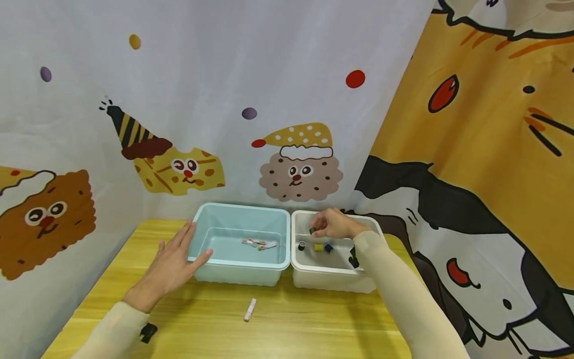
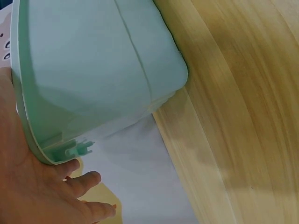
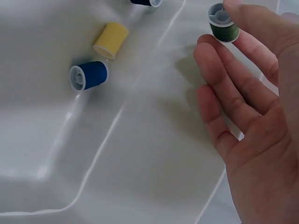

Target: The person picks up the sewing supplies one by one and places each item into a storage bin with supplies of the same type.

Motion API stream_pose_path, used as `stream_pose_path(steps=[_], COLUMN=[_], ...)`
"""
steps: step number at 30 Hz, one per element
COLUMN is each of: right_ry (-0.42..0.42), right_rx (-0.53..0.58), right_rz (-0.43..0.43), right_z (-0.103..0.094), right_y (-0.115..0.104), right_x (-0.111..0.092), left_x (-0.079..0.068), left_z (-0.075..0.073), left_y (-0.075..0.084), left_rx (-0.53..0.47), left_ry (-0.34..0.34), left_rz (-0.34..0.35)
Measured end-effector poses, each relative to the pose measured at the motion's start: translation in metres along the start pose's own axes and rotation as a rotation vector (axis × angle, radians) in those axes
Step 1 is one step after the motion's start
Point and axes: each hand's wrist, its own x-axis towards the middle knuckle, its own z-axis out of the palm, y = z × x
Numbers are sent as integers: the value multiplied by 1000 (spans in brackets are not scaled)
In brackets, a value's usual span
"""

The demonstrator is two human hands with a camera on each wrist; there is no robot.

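Note:
My right hand (image 1: 334, 223) is inside the white bin (image 1: 334, 281), pinching a spool of green thread (image 3: 225, 30) between thumb and fingertips. Below it on the bin floor lie a yellow thread spool (image 3: 112, 39) and a blue thread spool (image 3: 92, 75). A dark spool (image 1: 301, 245) stands to their left. My left hand (image 1: 172, 262), fingers spread, rests on the left rim of the light blue bin (image 1: 244, 263). In the left wrist view, its fingers (image 2: 86, 184) reach past the bin's edge. Small pale patterned strips (image 1: 254, 243) lie in the blue bin.
The two bins stand side by side on a wooden table (image 1: 305, 329) against a printed cloth (image 1: 215, 89). One small pale strip (image 1: 249, 309) lies on the table in front of the blue bin. Black devices (image 1: 148, 332) sit at both wrists.

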Motion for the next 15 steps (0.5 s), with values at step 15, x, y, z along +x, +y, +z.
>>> stream_pose_path(steps=[15], right_ry=[-26], right_rx=[-28], right_rz=[30], right_z=[16], right_y=[7], right_x=[-3], left_x=[1], left_z=[0], left_y=[0], left_rx=[2], left_ry=[11], left_rz=[3])
